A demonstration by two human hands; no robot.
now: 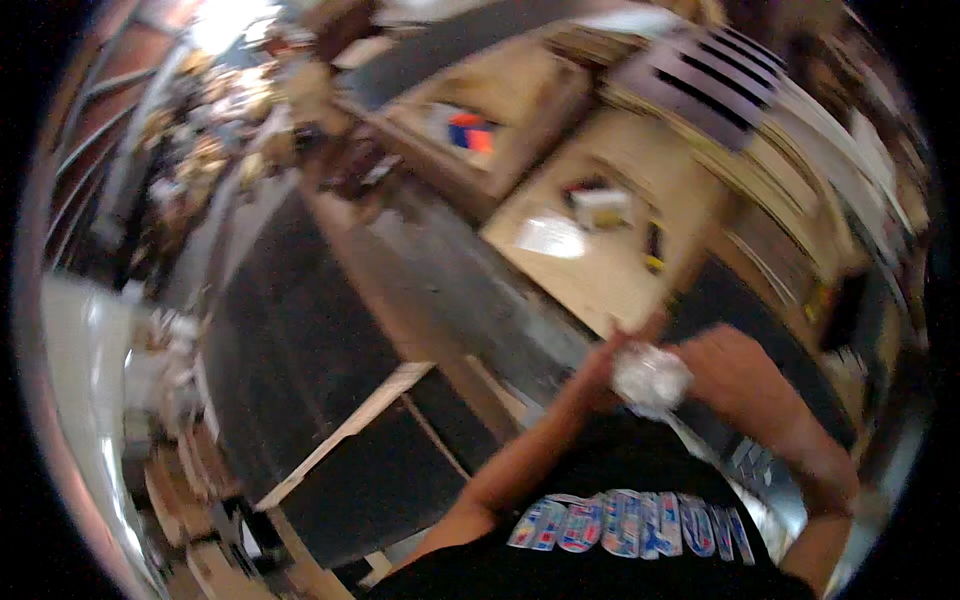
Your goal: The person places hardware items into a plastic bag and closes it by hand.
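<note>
Both hands, left hand and right hand, close together around a crumpled white wad, held just below the near edge of the plywood workbench.

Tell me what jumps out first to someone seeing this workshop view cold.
The eye lands on a crumpled white wad, low and right of centre, gripped between the left hand and the right hand close to the chest. Beyond the hands a pale wooden board carries a white sheet and small tools, and farther back a blue and orange object glows in a wooden tray. Everything is motion-blurred.
</note>
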